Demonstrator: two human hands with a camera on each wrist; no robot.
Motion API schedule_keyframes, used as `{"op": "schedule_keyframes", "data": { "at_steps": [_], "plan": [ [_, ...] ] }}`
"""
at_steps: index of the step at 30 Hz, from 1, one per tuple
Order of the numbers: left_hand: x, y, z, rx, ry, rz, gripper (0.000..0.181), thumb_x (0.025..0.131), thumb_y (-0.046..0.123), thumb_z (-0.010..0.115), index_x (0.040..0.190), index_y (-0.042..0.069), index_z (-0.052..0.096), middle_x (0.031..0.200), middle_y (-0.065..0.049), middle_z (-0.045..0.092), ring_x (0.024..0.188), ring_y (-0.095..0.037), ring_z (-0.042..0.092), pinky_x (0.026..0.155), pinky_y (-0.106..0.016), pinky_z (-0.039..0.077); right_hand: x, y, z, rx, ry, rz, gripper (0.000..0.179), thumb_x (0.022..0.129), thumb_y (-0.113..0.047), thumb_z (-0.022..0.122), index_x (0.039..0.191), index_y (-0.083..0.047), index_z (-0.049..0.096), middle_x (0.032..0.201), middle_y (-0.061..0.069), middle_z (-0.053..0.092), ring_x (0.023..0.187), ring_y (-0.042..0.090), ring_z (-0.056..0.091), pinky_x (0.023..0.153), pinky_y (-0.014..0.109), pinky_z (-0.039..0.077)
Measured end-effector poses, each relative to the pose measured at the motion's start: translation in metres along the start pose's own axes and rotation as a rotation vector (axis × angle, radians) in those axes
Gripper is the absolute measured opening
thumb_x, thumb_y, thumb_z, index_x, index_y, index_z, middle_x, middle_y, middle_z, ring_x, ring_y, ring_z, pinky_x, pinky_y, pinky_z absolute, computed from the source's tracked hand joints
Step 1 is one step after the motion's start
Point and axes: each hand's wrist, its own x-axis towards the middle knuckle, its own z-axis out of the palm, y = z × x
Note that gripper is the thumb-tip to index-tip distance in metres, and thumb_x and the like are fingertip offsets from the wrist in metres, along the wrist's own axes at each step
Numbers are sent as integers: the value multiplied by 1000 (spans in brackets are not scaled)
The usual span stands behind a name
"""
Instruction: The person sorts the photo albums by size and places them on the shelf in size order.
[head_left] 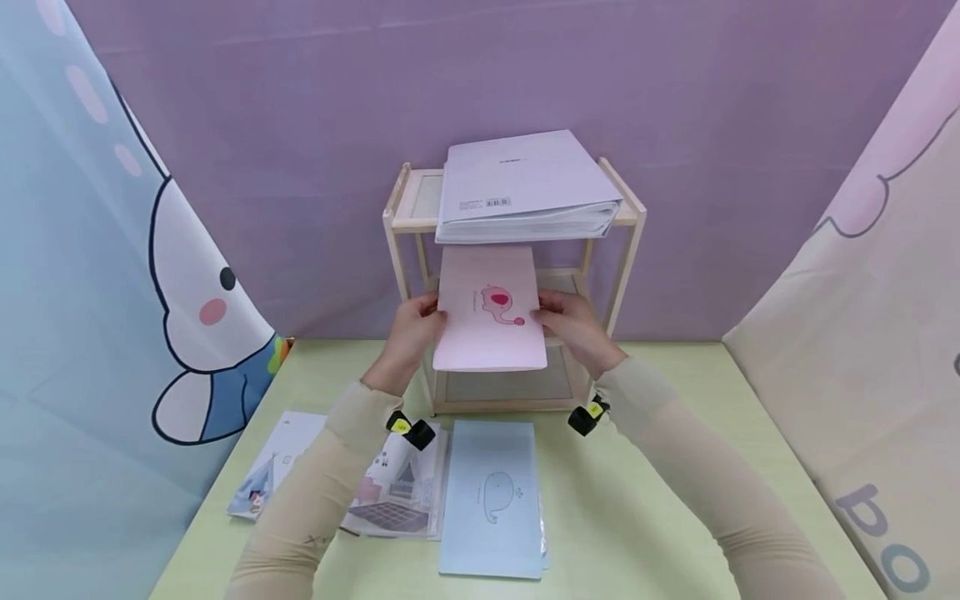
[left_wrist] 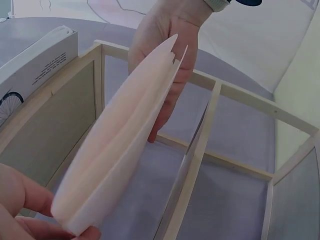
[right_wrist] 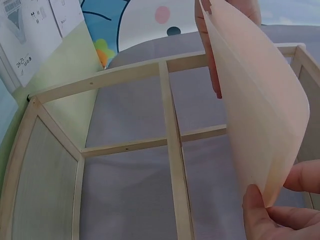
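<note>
A pink notebook (head_left: 480, 346) with an elephant drawing is held up in front of a small wooden shelf (head_left: 513, 407), at the height of its middle tier. My left hand (head_left: 411, 333) pinches its left edge, thumb on the cover. On the opposite edge, my right hand (head_left: 576, 327) pinches it the same way. Both wrist views show the notebook (left_wrist: 115, 145) from its edge, its covers bowed a little apart. Above it, thick white binders or books (head_left: 517, 179) lie on the shelf's top tier.
On the green table (head_left: 637, 517), a blue notebook (head_left: 491, 450) with a whale drawing lies before the shelf. Left of it are printed booklets or packets (head_left: 397, 504), partly under my left forearm, and another packet (head_left: 288, 442). A purple curtain (head_left: 300, 167) hangs behind the shelf.
</note>
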Motion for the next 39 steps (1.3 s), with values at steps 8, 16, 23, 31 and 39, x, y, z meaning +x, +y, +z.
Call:
{"op": "schedule_keyframes", "data": {
  "at_steps": [8, 16, 23, 31, 39],
  "plan": [
    [6, 0, 8, 57, 69, 21, 48, 81, -6, 48, 129, -8, 51, 115, -25, 59, 93, -25, 55, 77, -30, 49, 6, 0, 5, 7, -35, 33, 42, 94, -4, 52, 135, 1, 48, 125, 17, 56, 108, 28, 56, 93, 39, 48],
    [18, -1, 12, 179, 112, 107, 37, 81, -8, 46, 115, -10, 58, 106, -27, 61, 91, -28, 57, 78, -37, 50, 15, 5, 10, 6, -5, -20, 42, 93, -1, 51, 135, 3, 47, 124, 19, 57, 109, 28, 57, 92, 38, 49],
    [26, 2, 13, 257, 108, 85, 37, 83, -7, 46, 118, -12, 55, 121, -29, 56, 104, -32, 55, 88, -45, 48, 21, 6, 12, -24, 14, 6, 41, 91, -1, 53, 133, -1, 51, 120, 16, 59, 106, 26, 58, 86, 34, 52],
    [31, 1, 15, 355, 117, 43, 55, 85, -6, 45, 138, -14, 33, 140, -32, 38, 129, -37, 39, 104, -43, 37, 27, 7, 12, 27, -31, 8, 41, 92, -6, 56, 133, -6, 52, 127, 12, 58, 108, 27, 59, 88, 38, 51],
    [39, -2, 19, 353, 155, 36, 56, 85, -4, 45, 139, -11, 34, 140, -30, 39, 130, -36, 40, 105, -42, 37, 35, 10, 12, 36, -30, 15, 39, 91, -2, 54, 130, -3, 53, 123, 13, 60, 104, 27, 61, 85, 38, 52]
  ]
}}
